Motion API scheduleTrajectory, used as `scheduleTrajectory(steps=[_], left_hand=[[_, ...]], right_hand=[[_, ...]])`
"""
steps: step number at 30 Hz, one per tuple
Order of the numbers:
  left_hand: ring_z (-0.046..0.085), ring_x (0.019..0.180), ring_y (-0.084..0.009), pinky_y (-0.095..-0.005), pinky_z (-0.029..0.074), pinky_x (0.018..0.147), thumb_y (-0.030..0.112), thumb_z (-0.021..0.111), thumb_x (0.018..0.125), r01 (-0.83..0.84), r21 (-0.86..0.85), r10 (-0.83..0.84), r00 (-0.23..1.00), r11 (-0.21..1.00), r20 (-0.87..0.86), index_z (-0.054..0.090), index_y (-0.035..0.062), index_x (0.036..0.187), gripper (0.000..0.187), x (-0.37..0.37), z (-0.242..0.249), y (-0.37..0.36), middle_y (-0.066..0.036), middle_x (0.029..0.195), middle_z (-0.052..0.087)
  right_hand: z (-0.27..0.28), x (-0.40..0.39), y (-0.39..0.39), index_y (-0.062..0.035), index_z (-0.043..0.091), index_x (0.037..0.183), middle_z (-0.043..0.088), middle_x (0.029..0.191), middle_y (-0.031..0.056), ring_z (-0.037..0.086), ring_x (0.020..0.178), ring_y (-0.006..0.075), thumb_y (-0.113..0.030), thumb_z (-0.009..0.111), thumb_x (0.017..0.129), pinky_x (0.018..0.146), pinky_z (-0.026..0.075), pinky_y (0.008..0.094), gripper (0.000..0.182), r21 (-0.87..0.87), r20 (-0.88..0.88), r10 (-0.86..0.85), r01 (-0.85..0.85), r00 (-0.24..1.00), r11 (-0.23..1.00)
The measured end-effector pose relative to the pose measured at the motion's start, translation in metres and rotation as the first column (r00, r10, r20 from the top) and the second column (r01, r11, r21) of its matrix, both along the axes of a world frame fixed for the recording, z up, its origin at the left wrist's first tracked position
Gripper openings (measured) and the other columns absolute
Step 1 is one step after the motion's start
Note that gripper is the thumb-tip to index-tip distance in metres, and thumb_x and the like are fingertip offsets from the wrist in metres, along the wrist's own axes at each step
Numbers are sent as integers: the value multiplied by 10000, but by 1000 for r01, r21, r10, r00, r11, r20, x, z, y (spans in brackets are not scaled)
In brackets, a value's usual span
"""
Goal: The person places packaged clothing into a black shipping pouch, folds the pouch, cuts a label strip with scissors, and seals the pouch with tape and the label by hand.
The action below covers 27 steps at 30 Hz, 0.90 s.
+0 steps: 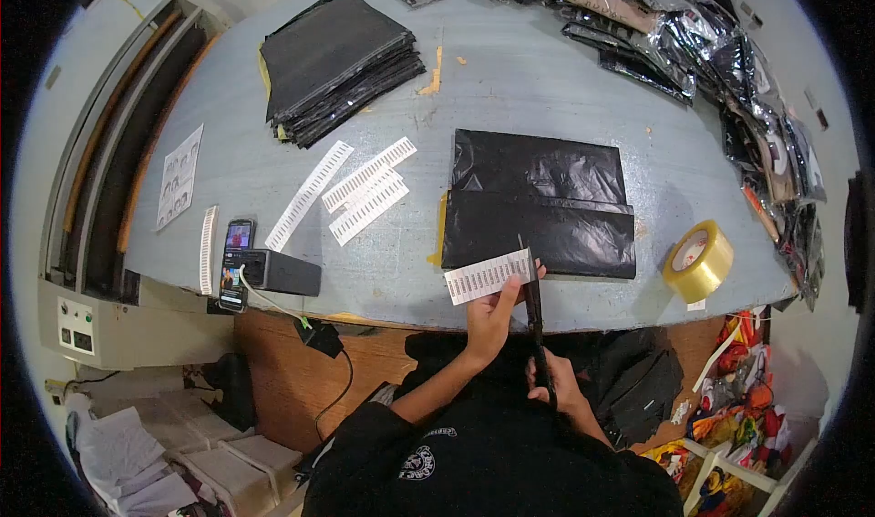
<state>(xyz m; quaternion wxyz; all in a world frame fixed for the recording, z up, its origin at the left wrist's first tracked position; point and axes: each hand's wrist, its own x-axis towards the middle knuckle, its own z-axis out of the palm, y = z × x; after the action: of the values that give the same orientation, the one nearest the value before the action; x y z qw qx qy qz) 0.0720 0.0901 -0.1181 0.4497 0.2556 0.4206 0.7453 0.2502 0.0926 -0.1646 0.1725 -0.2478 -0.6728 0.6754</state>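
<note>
My left hand (493,321) pinches a strip of barcode labels (485,278) near its right end, just over the table's front edge. In my right hand (565,382) is a pair of black scissors (536,321), blades pointing away from me. The blades cross the right end of the label strip. Behind the strip a folded black plastic bag (542,234) lies flat on the table. Further left rest several more barcode strips (369,189), some overlapping.
A stack of black bags (337,66) stands at the back left. Plastic-wrapped packages (674,38) pile up along the right. A roll of tape (698,260) sits at front right. Phone (235,262), black box (290,274) and printed sheet (180,178) lie left.
</note>
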Motion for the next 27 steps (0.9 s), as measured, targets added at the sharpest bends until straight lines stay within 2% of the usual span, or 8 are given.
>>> scheduleTrajectory(steps=[3, 5, 6, 9, 11, 21, 27], left_hand=[[544, 1082, -306, -393, 482, 900, 160, 406, 952, 3, 24, -3, 1000, 1000, -1, 466, -60, 1177, 320, 0, -2, 0, -204, 1174, 534], [544, 1082, -306, -393, 481, 901, 159, 405, 952, 8, 30, -8, 1000, 1000, 2, 466, -60, 1179, 321, -1, -5, 0, -204, 1176, 533], [544, 1082, -306, -394, 481, 901, 159, 404, 952, 13, 35, -13, 1000, 999, 4, 465, -59, 1180, 321, -1, -5, 0, -205, 1178, 531], [544, 1081, -306, -394, 480, 902, 158, 403, 953, 5, 20, -5, 1000, 1000, 12, 460, -59, 1187, 325, 0, -3, 0, -204, 1181, 530], [544, 1082, -307, -393, 478, 904, 159, 403, 953, 11, 24, -11, 1000, 1000, 4, 457, -60, 1190, 327, 0, -3, 0, -204, 1181, 530], [540, 1089, -305, -391, 475, 905, 171, 399, 955, 33, 50, -34, 999, 998, 2, 451, -51, 1201, 336, -1, -6, 0, -196, 1190, 528], [541, 1087, -306, -400, 468, 911, 171, 396, 956, 32, 21, -32, 999, 999, -6, 451, -51, 1199, 334, -1, -3, -1, -199, 1191, 528]], right_hand=[[-4, 1, -1, -33, 465, 868, 473, 689, 32, 469, 588, 136, -556, 716, 653, 547, 409, 274, 620, -4, -3, 3, -3, 1000, 1000], [-5, 0, -1, -45, 452, 829, 474, 678, 12, 478, 589, 90, -530, 735, 660, 537, 400, 219, 587, -11, 2, -19, 19, 1000, 1000], [-5, 1, -1, -45, 452, 829, 474, 678, 12, 478, 589, 90, -530, 735, 660, 537, 400, 219, 587, -11, 2, -18, 18, 1000, 1000], [-3, 0, -1, -45, 451, 827, 472, 666, 11, 480, 582, 92, -537, 725, 667, 533, 397, 221, 585, 35, 16, -17, 16, 1000, 999], [5, 0, 0, -44, 452, 841, 472, 684, 33, 463, 587, 142, -520, 725, 667, 541, 400, 281, 576, 28, 64, 2, -4, 998, 1000], [1, 1, -2, -53, 445, 831, 455, 671, 38, 434, 575, 144, -401, 735, 710, 543, 390, 282, 469, 32, 70, 6, -9, 998, 999], [7, -2, -2, -55, 439, 823, 450, 659, 46, 429, 564, 151, -357, 728, 729, 538, 386, 286, 428, 101, 83, -8, 0, 997, 995]])
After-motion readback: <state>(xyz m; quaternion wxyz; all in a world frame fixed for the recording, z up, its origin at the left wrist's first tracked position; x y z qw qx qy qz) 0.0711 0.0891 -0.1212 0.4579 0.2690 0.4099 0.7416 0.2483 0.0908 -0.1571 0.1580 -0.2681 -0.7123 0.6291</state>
